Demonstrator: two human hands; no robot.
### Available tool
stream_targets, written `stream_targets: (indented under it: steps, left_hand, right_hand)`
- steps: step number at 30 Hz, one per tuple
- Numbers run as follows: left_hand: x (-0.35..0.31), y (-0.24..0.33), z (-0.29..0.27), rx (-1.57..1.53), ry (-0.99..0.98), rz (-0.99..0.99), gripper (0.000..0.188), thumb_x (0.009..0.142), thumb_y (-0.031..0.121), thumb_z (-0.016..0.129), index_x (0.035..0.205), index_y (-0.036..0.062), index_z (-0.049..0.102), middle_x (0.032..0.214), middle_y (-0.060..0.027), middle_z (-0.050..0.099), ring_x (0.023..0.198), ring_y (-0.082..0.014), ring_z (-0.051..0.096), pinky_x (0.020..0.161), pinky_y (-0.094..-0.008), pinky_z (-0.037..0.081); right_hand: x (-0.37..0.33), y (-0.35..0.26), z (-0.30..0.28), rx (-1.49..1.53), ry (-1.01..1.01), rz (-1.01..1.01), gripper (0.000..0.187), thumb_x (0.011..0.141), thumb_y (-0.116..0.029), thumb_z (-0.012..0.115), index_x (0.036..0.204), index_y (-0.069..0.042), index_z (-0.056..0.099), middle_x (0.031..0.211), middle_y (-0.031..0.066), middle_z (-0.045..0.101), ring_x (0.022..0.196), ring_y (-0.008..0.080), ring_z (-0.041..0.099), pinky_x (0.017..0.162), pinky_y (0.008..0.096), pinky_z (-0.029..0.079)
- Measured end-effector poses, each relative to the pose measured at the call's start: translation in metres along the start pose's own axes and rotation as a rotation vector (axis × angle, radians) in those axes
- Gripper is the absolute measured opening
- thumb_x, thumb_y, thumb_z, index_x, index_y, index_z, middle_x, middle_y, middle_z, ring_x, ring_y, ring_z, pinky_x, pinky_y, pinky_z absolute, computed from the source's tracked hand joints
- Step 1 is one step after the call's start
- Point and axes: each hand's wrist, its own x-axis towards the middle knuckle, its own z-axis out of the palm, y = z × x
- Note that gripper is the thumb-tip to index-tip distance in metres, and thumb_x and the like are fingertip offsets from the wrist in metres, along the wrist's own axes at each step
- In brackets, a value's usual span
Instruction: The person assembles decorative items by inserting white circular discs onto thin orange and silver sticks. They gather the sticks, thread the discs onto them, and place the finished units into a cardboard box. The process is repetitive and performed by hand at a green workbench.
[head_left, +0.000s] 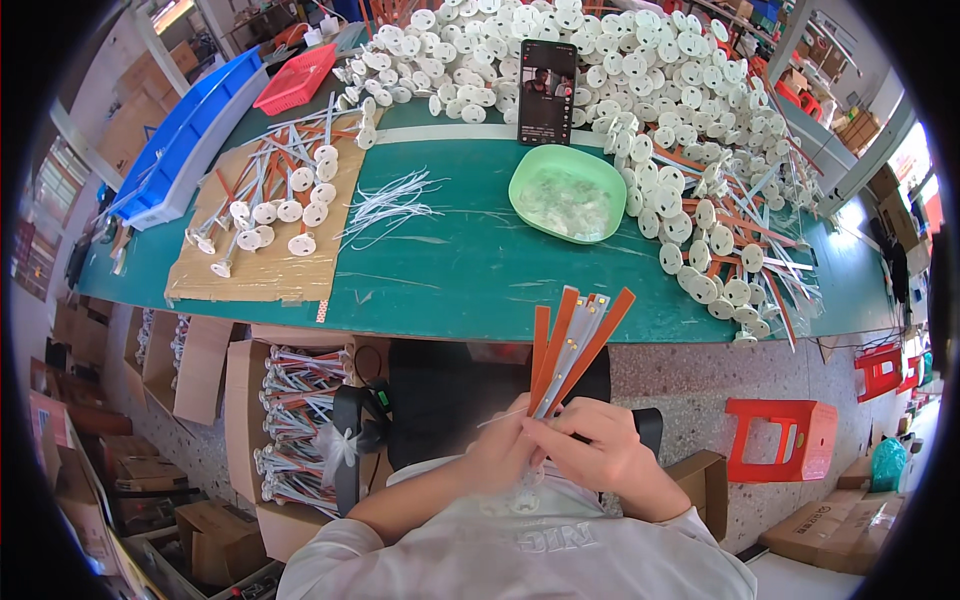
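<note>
In front of my chest, a fanned bundle of LED light strips (575,350) points upward, some strips orange-brown and others pale grey with small yellow chips. My left hand (497,445), slightly blurred, is closed round its lower end. My right hand (592,440) is pinched against the base of the bundle; what lies between its fingertips is hidden. A thin white tie (502,417) sticks out leftward at the left hand. More loose white ties (392,205) lie on the green table (440,285).
Strips with white round discs (315,213) lie on cardboard (205,275) at left. A large heap of discs (660,75) fills the back and right. A phone (546,95) stands behind a green bowl (533,212). Below left is a filled carton (242,420); a red stool (815,440) stands right.
</note>
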Motion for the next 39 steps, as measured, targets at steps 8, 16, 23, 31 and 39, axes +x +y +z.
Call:
stream_targets:
  steps: [8, 16, 23, 31, 39]
  left_hand:
    - [-0.002, 0.013, -0.017, 0.248, -0.156, 0.183, 0.031, 0.097, 0.016, 0.039, 0.121, -0.0023, 0.044, 0.096, -0.0142, 0.057, 0.084, -0.0259, 0.059, 0.076, -0.0358, 0.047]
    - [0.003, 0.031, -0.014, 0.346, -0.219, 0.125, 0.027, 0.089, 0.008, 0.049, 0.113, -0.0029, 0.05, 0.105, -0.0191, 0.054, 0.092, -0.0339, 0.056, 0.082, -0.0396, 0.045]
    - [0.005, 0.024, -0.012, 0.043, -0.041, 0.103, 0.028, 0.086, 0.006, 0.054, 0.114, 0.0019, 0.049, 0.099, -0.01, 0.054, 0.091, -0.0224, 0.054, 0.078, -0.0336, 0.043]
    - [0.013, -0.007, -0.006, -0.694, 0.158, -0.118, 0.034, 0.077, -0.01, 0.053, 0.108, 0.0041, 0.046, 0.091, -0.0048, 0.056, 0.09, -0.0145, 0.059, 0.072, -0.0274, 0.046]
    - [0.018, -0.015, -0.009, -0.833, -0.066, 0.142, 0.034, 0.08, 0.0, 0.057, 0.112, 0.0037, 0.045, 0.095, -0.0068, 0.054, 0.085, -0.0159, 0.058, 0.071, -0.03, 0.047]
  right_hand:
    - [0.013, -0.009, 0.006, 0.043, 0.051, 0.079, 0.04, 0.063, 0.004, 0.074, 0.103, 0.003, 0.067, 0.064, 0.0043, 0.056, 0.052, 0.0161, 0.055, 0.045, 0.0268, 0.045]
    - [0.024, -0.019, -0.017, -0.034, -0.392, 0.204, 0.055, 0.065, 0.0, 0.064, 0.12, 0.002, 0.059, 0.08, 0.0074, 0.053, 0.071, 0.0199, 0.059, 0.063, 0.0293, 0.052]
    - [0.009, -0.005, -0.003, 0.019, -0.262, 0.172, 0.037, 0.065, -0.001, 0.067, 0.102, -0.003, 0.067, 0.08, 0.0068, 0.057, 0.068, 0.02, 0.061, 0.059, 0.0281, 0.052]
    - [-0.011, 0.023, 0.033, 0.302, 0.164, 0.213, 0.016, 0.067, 0.008, 0.067, 0.082, 0.002, 0.069, 0.073, 0.0117, 0.065, 0.058, 0.0197, 0.064, 0.049, 0.0257, 0.05]
    - [-0.034, 0.026, 0.041, 0.945, 0.279, 0.781, 0.006, 0.081, 0.008, 0.062, 0.085, 0.006, 0.066, 0.081, 0.0123, 0.065, 0.062, 0.0167, 0.066, 0.052, 0.0265, 0.053]
